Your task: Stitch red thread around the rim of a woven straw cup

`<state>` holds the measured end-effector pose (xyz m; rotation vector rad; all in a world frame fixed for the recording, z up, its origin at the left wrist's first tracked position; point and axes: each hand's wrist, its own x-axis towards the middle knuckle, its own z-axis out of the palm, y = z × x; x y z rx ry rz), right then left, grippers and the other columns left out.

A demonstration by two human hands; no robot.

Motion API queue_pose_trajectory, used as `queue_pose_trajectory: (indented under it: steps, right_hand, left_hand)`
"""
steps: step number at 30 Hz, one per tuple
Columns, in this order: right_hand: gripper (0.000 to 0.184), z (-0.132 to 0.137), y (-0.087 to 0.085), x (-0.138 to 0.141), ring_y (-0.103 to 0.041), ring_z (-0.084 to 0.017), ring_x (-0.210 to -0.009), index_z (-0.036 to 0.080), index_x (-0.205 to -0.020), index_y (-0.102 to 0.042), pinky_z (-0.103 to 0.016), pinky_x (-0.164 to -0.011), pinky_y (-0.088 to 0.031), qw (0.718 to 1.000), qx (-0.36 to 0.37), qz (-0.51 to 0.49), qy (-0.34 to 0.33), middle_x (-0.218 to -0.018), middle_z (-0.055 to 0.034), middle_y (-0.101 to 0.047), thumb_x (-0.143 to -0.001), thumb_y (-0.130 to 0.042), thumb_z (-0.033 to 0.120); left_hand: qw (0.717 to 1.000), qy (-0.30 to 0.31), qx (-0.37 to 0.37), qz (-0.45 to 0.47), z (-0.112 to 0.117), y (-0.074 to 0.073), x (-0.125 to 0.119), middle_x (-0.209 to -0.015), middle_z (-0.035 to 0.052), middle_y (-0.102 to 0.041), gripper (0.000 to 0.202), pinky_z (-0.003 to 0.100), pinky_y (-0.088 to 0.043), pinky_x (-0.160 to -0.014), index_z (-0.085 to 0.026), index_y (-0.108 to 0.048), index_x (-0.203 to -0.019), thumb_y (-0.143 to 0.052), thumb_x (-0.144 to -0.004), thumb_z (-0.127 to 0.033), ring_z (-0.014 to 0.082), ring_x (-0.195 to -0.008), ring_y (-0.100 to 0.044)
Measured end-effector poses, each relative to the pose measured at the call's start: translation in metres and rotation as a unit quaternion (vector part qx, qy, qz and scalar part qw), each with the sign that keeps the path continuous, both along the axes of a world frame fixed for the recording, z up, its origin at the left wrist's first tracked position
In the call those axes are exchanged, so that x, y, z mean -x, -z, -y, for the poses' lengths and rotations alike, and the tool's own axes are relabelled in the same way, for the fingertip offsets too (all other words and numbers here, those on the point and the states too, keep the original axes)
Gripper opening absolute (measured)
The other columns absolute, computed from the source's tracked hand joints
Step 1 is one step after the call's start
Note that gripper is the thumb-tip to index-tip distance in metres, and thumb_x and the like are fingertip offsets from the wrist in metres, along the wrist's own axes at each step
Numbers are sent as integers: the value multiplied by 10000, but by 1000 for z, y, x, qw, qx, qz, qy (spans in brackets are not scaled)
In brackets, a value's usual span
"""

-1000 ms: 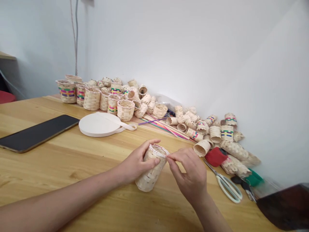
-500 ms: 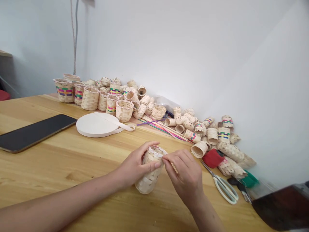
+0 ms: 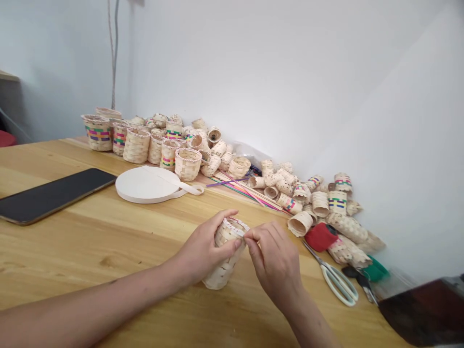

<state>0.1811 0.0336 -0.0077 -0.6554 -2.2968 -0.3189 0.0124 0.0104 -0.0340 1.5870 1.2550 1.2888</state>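
Observation:
A small woven basket (image 3: 220, 274) of pale strips stands slightly tilted on the table, its mouth upward. White edging with reddish stitches runs round its rim. My left hand (image 3: 206, 246) wraps round the basket's upper part from the left, thumb in front just below the rim. At the rim's right side, my right hand (image 3: 275, 258) pinches with thumb and forefinger. What lies between those fingertips is too small to make out. Beyond the hands lies a flat roll of white tape (image 3: 147, 184), its loose end curled to the right.
A black phone (image 3: 58, 193) lies at left on the wooden table (image 3: 145, 241). Many woven baskets (image 3: 188, 163) are heaped along the wall, with coloured strips (image 3: 246, 192) before them. At right are scissors (image 3: 339, 282), red thread (image 3: 321, 237) and a dark object (image 3: 427, 309).
My right hand has shifted slightly left, its fingertips still at the rim. My left thumb has moved a little up toward the edging. The basket stays in place.

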Motion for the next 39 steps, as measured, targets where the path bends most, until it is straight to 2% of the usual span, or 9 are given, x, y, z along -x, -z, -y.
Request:
queue_pose_trajectory:
  steps: [8,12,15,22,26,32,39]
  right_hand:
    - [118,-1,6,1,-534,-187,-721,182,-845,-579,-321,-642,-423,1000,-3,0,0,-746,-53,-622,-923,-494,159]
    - [92,0,5,-2,-562,-182,-756,191,-895,-594,-324,-675,-442,996,48,-56,-48,-788,-46,-644,-894,-536,120]
    - [123,-1,1,-5,-571,-179,-759,196,-908,-598,-326,-684,-444,990,67,-105,-58,-811,-43,-647,-880,-538,93]
    - [116,-6,0,-7,-572,-188,-772,206,-886,-631,-326,-681,-450,987,100,-100,-70,-793,-41,-631,-891,-534,143]
    - [111,-7,1,-7,-557,-186,-791,208,-857,-606,-320,-709,-439,979,168,-92,-75,-806,-33,-615,-909,-515,172]
    - [134,-8,0,-9,-539,-160,-793,206,-820,-541,-268,-714,-413,948,303,-58,-73,-804,-5,-565,-937,-475,219]
    - [200,-10,2,-7,-503,-157,-761,197,-784,-537,-274,-707,-384,956,281,-34,-84,-752,0,-535,-954,-434,212]
  left_hand:
    - [999,26,-1,19,-1,3,2,-1192,80,-605,576,370,-418,-948,-195,-418,-1333,-580,-787,-287,256,-1062,-560]
    - [999,33,-2,11,-2,5,2,-1221,82,-587,589,369,-408,-957,-200,-405,-1341,-582,-788,-297,258,-1089,-545]
    - [999,34,-3,10,-2,6,2,-1238,82,-577,592,367,-403,-961,-200,-404,-1339,-580,-781,-293,258,-1094,-542]
    - [999,36,2,-15,0,4,2,-1267,73,-564,612,349,-403,-966,-213,-400,-1348,-596,-774,-301,262,-1129,-529]
    - [999,48,-5,-21,1,4,2,-1280,79,-554,621,345,-405,-969,-204,-392,-1354,-597,-778,-310,260,-1135,-526]
    - [998,69,-8,-2,0,8,2,-1253,72,-566,619,329,-417,-943,-218,-374,-1365,-590,-792,-311,245,-1104,-540]
    - [995,92,5,41,-2,10,3,-1185,50,-602,614,326,-427,-913,-229,-348,-1376,-568,-803,-255,221,-1044,-567]
